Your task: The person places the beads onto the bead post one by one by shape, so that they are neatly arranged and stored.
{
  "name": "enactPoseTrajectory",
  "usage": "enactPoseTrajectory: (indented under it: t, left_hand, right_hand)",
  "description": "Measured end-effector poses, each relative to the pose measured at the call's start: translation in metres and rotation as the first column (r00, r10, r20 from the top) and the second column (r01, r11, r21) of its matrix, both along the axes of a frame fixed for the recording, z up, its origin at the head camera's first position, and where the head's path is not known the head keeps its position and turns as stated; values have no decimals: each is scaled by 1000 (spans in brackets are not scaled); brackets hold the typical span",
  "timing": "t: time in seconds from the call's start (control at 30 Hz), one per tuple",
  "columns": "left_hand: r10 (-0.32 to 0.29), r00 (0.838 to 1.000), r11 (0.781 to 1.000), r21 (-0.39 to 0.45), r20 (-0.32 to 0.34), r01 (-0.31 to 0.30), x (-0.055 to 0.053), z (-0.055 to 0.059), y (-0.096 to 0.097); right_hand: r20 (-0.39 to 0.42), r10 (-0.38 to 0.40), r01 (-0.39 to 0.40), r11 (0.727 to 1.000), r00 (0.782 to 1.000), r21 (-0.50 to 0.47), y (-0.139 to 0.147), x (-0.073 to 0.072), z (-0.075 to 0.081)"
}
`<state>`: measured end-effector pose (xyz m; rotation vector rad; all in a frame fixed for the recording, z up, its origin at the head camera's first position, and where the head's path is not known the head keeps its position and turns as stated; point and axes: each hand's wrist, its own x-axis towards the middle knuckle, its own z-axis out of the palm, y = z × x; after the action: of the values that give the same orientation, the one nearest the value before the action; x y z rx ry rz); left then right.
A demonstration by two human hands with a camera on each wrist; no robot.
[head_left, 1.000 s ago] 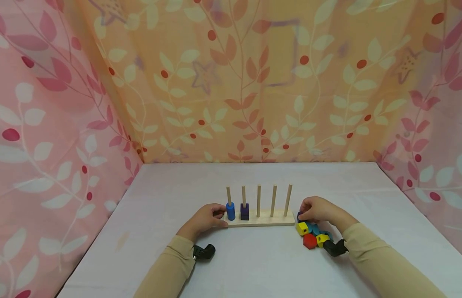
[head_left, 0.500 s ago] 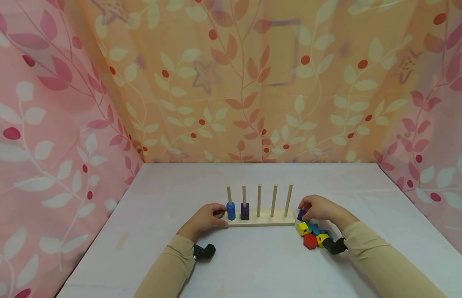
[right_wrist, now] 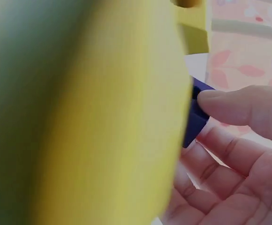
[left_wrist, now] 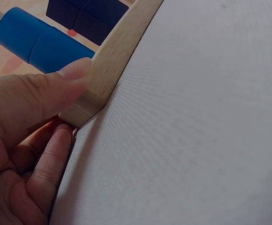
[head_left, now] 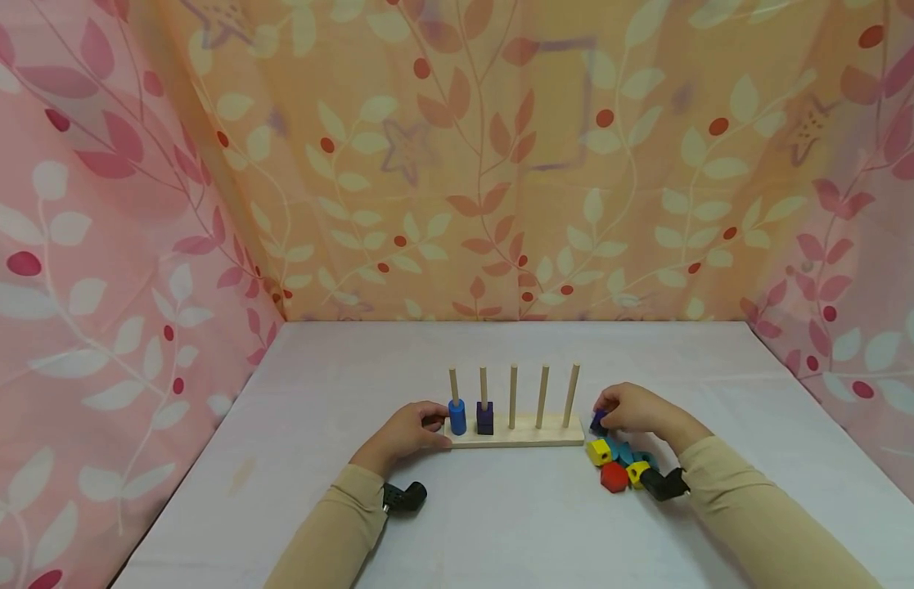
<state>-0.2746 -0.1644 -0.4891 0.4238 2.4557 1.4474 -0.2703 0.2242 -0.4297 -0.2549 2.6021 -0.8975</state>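
A right hand pinches a dark purple block; a left hand grips the wooden peg board

From where I stand, the dark purple block sits between the right thumb and forefinger, the thumb pressed beside its hole and the remaining fingers curved in below. It is just past the right end of the wooden peg board; whether it is clear of the white table, I can't quite tell from here.

Just nearer me than those fingers lies a small heap: a yellow block in front of the fingertips, teal pieces behind it, a red hexagonal block nearest me, and a second yellow block by the black wrist camera.

The left fingers pinch the board's other end, thumb laid along its near edge, the others bent behind its end. Right beside them, two blue cylinders are threaded on the first peg; one peg farther from the fingers, two purple square blocks are stacked.
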Motion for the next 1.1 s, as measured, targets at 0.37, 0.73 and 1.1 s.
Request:
enactPoseTrajectory:
  t: [0.37,0.73,1.1]
  left_hand:
    - [-3,1000,1000,9,10,3,0,-1,1]
    - [9,1000,1000,-16,9,-9,0,-1,1]
    - [8,1000,1000,-24,0,-8,-2,-2,0]
  right_hand:
    - [21,-94,96,988,995,-122,4,2,19]
    - [-136,-56,32,984,989,-174,7,7,58]
    - [-237,-68,-12,948,969,-318,-7,14,92]
